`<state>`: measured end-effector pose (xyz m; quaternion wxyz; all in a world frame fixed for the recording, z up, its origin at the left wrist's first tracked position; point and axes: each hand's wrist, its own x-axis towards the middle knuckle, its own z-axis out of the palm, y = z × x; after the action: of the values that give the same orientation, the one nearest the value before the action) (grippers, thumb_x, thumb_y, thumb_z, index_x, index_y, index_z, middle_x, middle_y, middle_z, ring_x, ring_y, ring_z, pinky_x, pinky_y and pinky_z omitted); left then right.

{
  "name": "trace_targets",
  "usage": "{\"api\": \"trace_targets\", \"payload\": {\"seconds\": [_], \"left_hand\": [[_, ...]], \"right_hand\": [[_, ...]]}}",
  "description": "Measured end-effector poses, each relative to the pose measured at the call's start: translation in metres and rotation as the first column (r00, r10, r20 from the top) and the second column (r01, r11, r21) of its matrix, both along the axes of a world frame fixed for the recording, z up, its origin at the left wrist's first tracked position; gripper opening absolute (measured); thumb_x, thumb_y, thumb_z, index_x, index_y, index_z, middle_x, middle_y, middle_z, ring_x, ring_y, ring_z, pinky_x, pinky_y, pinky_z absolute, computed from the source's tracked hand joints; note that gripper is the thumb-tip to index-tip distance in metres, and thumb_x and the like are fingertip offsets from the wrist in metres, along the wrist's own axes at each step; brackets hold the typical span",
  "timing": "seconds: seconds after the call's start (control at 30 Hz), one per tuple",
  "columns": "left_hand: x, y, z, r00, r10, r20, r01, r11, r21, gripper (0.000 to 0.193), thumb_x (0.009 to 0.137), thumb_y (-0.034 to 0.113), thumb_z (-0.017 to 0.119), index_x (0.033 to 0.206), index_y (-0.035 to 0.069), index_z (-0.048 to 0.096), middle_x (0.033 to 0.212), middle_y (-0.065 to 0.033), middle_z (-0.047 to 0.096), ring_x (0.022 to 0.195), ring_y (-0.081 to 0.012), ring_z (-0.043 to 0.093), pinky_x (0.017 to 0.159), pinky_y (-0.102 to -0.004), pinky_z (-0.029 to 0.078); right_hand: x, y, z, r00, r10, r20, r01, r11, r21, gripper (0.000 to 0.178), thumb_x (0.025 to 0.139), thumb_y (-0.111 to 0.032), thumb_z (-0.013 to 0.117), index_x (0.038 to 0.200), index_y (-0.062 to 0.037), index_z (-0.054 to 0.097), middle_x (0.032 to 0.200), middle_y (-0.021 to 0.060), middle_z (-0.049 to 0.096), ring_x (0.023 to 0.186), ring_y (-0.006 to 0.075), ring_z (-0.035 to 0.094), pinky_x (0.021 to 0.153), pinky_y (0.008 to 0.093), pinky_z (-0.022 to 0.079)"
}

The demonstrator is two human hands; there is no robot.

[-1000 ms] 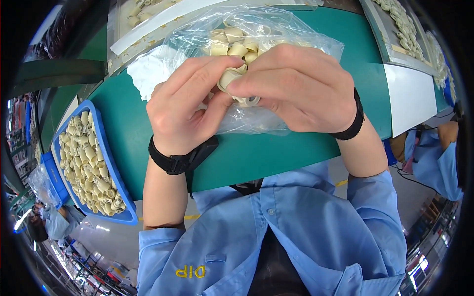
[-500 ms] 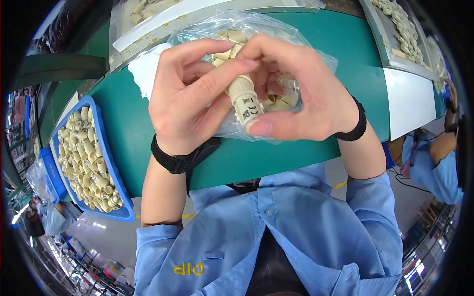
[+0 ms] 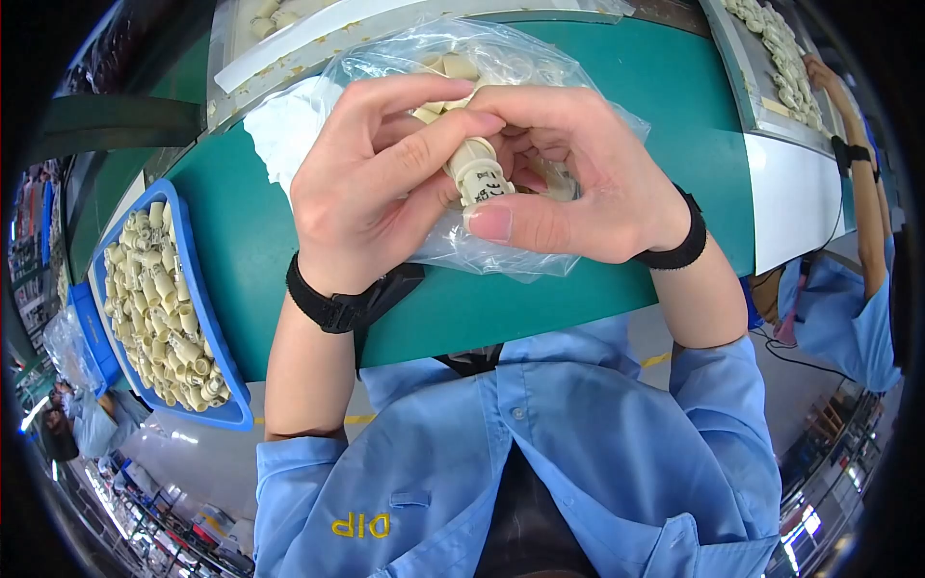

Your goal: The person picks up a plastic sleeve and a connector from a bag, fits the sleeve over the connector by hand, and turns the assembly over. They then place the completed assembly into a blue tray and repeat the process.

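Observation:
A cream plastic cylindrical fitting with dark printed marks is held between my two hands above the table. My left hand pinches its upper end with thumb and fingers, which cover that end. Across the lower end presses the thumb of my right hand, its fingers curled behind the piece. Under and behind my hands lies a clear plastic bag. Several cream cylindrical pieces show inside the bag, partly hidden by my fingers.
A blue tray heaped with cream fittings stands at the left of the green table. White crumpled material lies beside the bag. At upper right, a co-worker's arm reaches to a shallow tray of cream pieces.
My right thumb has moved up and left over the fitting's lower end, so less of the fitting shows. The co-worker's arm now stretches up to the tray at right.

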<state>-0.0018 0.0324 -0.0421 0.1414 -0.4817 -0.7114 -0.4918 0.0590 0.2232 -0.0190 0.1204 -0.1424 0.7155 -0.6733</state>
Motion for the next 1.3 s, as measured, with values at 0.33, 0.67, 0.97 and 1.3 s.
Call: {"api": "trace_targets", "payload": {"seconds": [0.33, 0.67, 0.97, 1.3], "left_hand": [[0.0025, -0.0017, 0.0002, 0.998, -0.014, 0.055, 0.018, 0.998, -0.067, 0.027, 0.078, 0.000, 0.070, 0.105, -0.002, 0.072, 0.114, -0.0190, 0.063, 0.098, -0.0248, 0.065, 0.081, -0.0331, 0.057], [0.0008, -0.0039, -0.0012, 1.000, 0.012, 0.029, -0.011, 0.998, -0.054, 0.027, 0.082, 0.010, 0.071, 0.106, -0.002, 0.071, 0.114, -0.0174, 0.064, 0.097, -0.0228, 0.063, 0.075, -0.0285, 0.053], [0.0025, 0.0007, 0.0000, 1.000, 0.011, -0.004, -0.011, 1.000, 0.000, 0.040, 0.067, -0.016, 0.066, 0.104, -0.001, 0.071, 0.111, -0.0132, 0.063, 0.092, -0.0212, 0.065, 0.073, -0.0287, 0.057], [-0.0009, 0.0015, -0.0022, 0.999, -0.011, -0.035, 0.012, 1.000, 0.020, 0.034, 0.070, -0.007, 0.071, 0.104, -0.002, 0.072, 0.111, -0.0152, 0.062, 0.094, -0.0226, 0.065, 0.078, -0.0309, 0.056]], "right_hand": [[-0.0001, 0.0008, -0.0033, 1.000, -0.001, -0.023, 0.001, 1.000, 0.009, 0.043, 0.078, -0.018, 0.079, 0.112, 0.0002, 0.060, 0.082, -0.0022, 0.053, 0.069, 0.0056, 0.045, 0.057, 0.0211, 0.034], [-0.0018, -0.0005, -0.0020, 1.000, 0.024, 0.009, -0.024, 0.997, -0.079, 0.042, 0.082, -0.011, 0.075, 0.119, 0.0011, 0.059, 0.095, 0.0015, 0.063, 0.085, 0.0074, 0.057, 0.069, 0.0207, 0.045], [-0.0038, 0.0024, 0.0021, 0.994, 0.072, 0.080, -0.068, 0.996, -0.055, 0.042, 0.083, -0.011, 0.076, 0.120, 0.0012, 0.059, 0.100, 0.0030, 0.065, 0.091, 0.0083, 0.060, 0.075, 0.0211, 0.048], [-0.0033, 0.0055, 0.0037, 0.996, 0.065, 0.063, -0.064, 0.998, -0.019, 0.046, 0.082, -0.011, 0.076, 0.122, 0.0012, 0.057, 0.100, 0.0027, 0.063, 0.087, 0.0083, 0.060, 0.073, 0.0215, 0.047]]}}
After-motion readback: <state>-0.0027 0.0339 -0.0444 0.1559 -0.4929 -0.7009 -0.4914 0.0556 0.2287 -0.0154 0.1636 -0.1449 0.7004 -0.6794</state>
